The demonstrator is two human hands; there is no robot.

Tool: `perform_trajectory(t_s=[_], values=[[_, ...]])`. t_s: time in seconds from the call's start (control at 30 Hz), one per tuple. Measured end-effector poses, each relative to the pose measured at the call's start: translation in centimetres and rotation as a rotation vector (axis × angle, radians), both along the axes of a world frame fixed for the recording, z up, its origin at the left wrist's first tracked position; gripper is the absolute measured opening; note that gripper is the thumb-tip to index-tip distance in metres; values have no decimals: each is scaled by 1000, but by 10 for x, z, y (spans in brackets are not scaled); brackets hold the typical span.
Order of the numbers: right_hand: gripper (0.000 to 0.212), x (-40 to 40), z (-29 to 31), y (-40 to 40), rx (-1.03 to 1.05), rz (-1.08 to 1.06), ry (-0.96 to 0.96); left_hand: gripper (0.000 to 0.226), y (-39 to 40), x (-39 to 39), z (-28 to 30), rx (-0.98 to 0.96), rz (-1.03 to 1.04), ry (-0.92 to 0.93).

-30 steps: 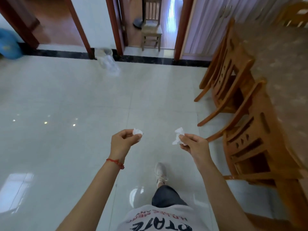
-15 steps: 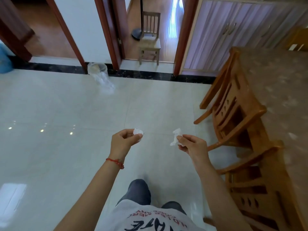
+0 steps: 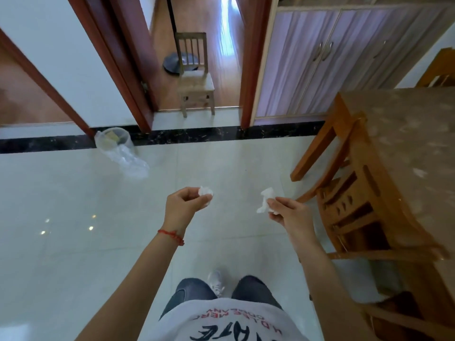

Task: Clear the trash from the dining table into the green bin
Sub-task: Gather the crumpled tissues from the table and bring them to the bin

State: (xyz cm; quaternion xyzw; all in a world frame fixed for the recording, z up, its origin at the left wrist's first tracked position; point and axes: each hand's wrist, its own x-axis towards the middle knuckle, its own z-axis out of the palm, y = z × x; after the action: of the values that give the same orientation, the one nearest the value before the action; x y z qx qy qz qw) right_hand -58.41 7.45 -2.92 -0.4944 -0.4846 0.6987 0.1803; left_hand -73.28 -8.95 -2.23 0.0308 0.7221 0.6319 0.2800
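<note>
Left hand [image 3: 185, 205]: raised over the floor, fingers curled round a small crumpled white tissue [image 3: 205, 191].
Right hand [image 3: 290, 215]: pinching a second, longer scrap of tissue [image 3: 265, 199], just beside the wooden chair [image 3: 354, 205].
Bin [image 3: 114, 141]: clear, bag-lined, on the floor [image 3: 73, 205] well ahead of the left hand, against the dark border strip; holding something pale yellow, perhaps paper.
Surface [image 3: 406, 143]: beyond the chair, patterned top.

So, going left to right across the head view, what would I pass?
Bin by the wall → left hand pinching a tissue wad → right hand pinching a tissue → chair → table.
</note>
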Motion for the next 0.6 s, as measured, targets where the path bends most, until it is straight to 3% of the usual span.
perform_trajectory(t_s=[0.23,0.6], values=[[5,-90,-7,88,-47,-44,-17,18,97,-97,-5,-23,-46,-3],[5,-226,6,272,57,38,-21,14,289,-222,-2,4,-79,4]])
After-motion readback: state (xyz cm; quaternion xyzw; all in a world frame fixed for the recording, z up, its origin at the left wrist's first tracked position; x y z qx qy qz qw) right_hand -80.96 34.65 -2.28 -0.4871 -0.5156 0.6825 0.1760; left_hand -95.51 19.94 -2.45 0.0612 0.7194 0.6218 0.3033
